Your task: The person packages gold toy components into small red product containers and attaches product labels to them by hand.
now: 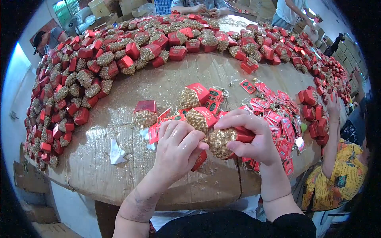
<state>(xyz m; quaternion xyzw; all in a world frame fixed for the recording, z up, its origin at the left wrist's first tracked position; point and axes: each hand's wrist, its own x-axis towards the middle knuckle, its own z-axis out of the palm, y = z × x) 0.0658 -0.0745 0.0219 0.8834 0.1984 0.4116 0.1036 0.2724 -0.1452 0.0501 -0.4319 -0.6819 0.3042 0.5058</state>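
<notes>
My right hand (254, 137) is closed around a gold, glittery, bumpy ornament (222, 142) with a red block-shaped base, its base toward the palm. My left hand (178, 144) pinches with thumb and forefinger at the ornament's gold end; what lies between those fingertips is too small to make out. A red piece (199, 160) shows just below the left fingertips. Beyond my hands rest two similar ornaments, a nearer one (196, 119) and a farther one (194, 96). Another ornament (145, 113) stands to their left. Red tags (274, 115) with strings lie heaped right of my right hand.
A cardboard-covered table (95, 166) sprinkled with gold glitter carries a broad bank of ornaments (75, 79) along its left and far sides. A folded white paper scrap (117, 153) lies at left. A person in a yellow patterned garment (337, 174) reaches in at right; others are beyond the table.
</notes>
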